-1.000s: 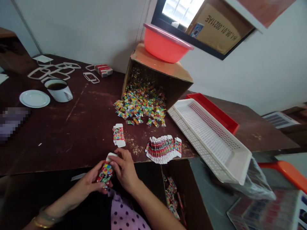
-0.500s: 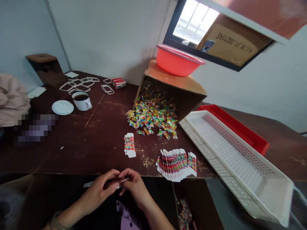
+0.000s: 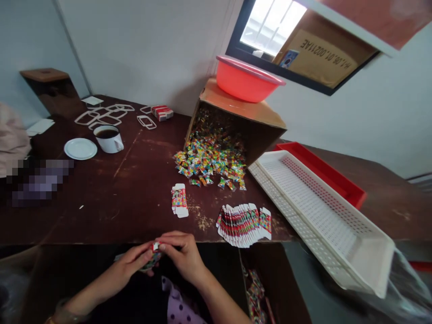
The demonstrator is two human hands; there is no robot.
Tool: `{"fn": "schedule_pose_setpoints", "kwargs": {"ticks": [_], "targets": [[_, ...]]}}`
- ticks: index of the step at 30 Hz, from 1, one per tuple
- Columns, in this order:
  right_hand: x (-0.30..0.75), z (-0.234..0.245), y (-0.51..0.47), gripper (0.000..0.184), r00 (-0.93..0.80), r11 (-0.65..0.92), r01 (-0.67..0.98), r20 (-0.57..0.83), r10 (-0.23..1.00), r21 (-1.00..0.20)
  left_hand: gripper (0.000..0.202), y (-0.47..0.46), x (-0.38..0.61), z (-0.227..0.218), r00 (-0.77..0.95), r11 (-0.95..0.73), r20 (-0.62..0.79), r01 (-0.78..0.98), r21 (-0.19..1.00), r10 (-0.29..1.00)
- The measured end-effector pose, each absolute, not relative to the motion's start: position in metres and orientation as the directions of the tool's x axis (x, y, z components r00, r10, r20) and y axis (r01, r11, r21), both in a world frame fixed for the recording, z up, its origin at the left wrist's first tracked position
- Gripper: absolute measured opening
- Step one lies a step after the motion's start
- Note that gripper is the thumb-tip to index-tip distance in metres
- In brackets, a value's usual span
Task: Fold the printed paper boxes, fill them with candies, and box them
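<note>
Both of my hands meet just below the near edge of the dark table. My left hand and my right hand are closed together on a small colourful carton, mostly hidden by my fingers. One flat carton lies on the table above my hands. A fanned stack of flat cartons lies to the right of it. Farther back, wrapped candies spill from a tipped cardboard box.
A pink basin sits on the tipped box. A white perforated tray lies over a red tray at the right. A cup, a saucer and white frames stand far left. An open box of candies sits below.
The view shifted slightly. My hands stay together at the table edge; the carton between them now shows its colourful side more than half a second ago.
</note>
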State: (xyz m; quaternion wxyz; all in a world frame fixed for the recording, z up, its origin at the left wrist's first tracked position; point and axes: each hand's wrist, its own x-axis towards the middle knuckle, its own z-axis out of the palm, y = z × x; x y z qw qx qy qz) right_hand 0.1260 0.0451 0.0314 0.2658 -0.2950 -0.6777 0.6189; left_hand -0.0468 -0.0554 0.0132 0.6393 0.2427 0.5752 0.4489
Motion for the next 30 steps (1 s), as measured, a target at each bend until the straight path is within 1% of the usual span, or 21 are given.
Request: {"fn": "schedule_pose_setpoints", "kwargs": {"ticks": [2, 3, 6, 10, 12, 15, 18, 22, 24, 25, 26, 27, 28, 30], "targets": [[0.129, 0.032, 0.043, 0.027, -0.707, 0.154, 0.094, 0.043, 0.706, -0.984, 0.06, -0.055, -0.047, 0.015, -0.044, 0.524, -0.564, -0.319, 0.79, 0.824], [0.131, 0.033, 0.042, 0.027, -0.706, 0.154, 0.102, 0.038, 0.707, -0.983, 0.063, -0.054, -0.046, 0.015, -0.019, 0.541, -0.579, -0.332, 0.773, 0.815], [0.135, 0.033, 0.044, 0.024, -0.672, 0.047, 0.092, -0.027, 0.74, -0.995, 0.061, -0.049, -0.042, 0.019, 0.051, 0.561, -0.58, -0.336, 0.757, 0.813], [0.138, 0.034, 0.053, 0.022, -0.647, 0.03, 0.073, -0.024, 0.762, -0.997, 0.06, -0.043, -0.04, 0.023, 0.059, 0.556, -0.571, -0.333, 0.762, 0.819], [0.138, 0.035, 0.058, 0.022, -0.65, -0.006, 0.069, -0.049, 0.758, -0.998, 0.061, -0.041, -0.041, 0.024, 0.066, 0.55, -0.561, -0.32, 0.771, 0.825], [0.137, 0.033, 0.063, 0.026, -0.713, -0.162, 0.058, -0.154, 0.684, -0.985, 0.059, -0.04, -0.041, 0.025, 0.015, 0.546, -0.565, -0.278, 0.79, 0.825], [0.134, 0.026, 0.065, 0.029, -0.761, -0.339, 0.018, -0.233, 0.605, -0.941, 0.052, -0.039, -0.042, 0.021, -0.034, 0.547, -0.569, -0.229, 0.805, 0.822], [0.133, 0.016, 0.066, 0.035, -0.814, -0.529, 0.021, -0.321, 0.483, -0.848, 0.043, -0.041, -0.043, 0.013, 0.027, 0.528, -0.535, -0.207, 0.823, 0.845], [0.133, 0.013, 0.066, 0.037, -0.839, -0.582, 0.041, -0.345, 0.421, -0.812, 0.039, -0.042, -0.044, 0.012, 0.059, 0.514, -0.515, -0.227, 0.827, 0.855], [0.132, 0.013, 0.065, 0.037, -0.844, -0.58, 0.043, -0.341, 0.415, -0.813, 0.038, -0.043, -0.044, 0.011, 0.073, 0.511, -0.51, -0.242, 0.825, 0.857], [0.132, 0.013, 0.063, 0.036, -0.839, -0.55, 0.036, -0.324, 0.437, -0.834, 0.038, -0.043, -0.044, 0.012, 0.077, 0.51, -0.509, -0.262, 0.819, 0.857], [0.131, 0.014, 0.061, 0.033, -0.822, -0.485, 0.027, -0.295, 0.486, -0.874, 0.037, -0.043, -0.044, 0.013, 0.066, 0.514, -0.518, -0.286, 0.809, 0.853], [0.13, 0.016, 0.058, 0.03, -0.794, -0.38, 0.021, -0.246, 0.555, -0.925, 0.037, -0.043, -0.043, 0.014, 0.045, 0.523, -0.538, -0.313, 0.793, 0.842], [0.128, 0.02, 0.053, 0.021, -0.723, -0.106, 0.033, -0.098, 0.684, -0.994, 0.037, -0.043, -0.042, 0.016, -0.009, 0.539, -0.582, -0.364, 0.76, 0.813]]}}
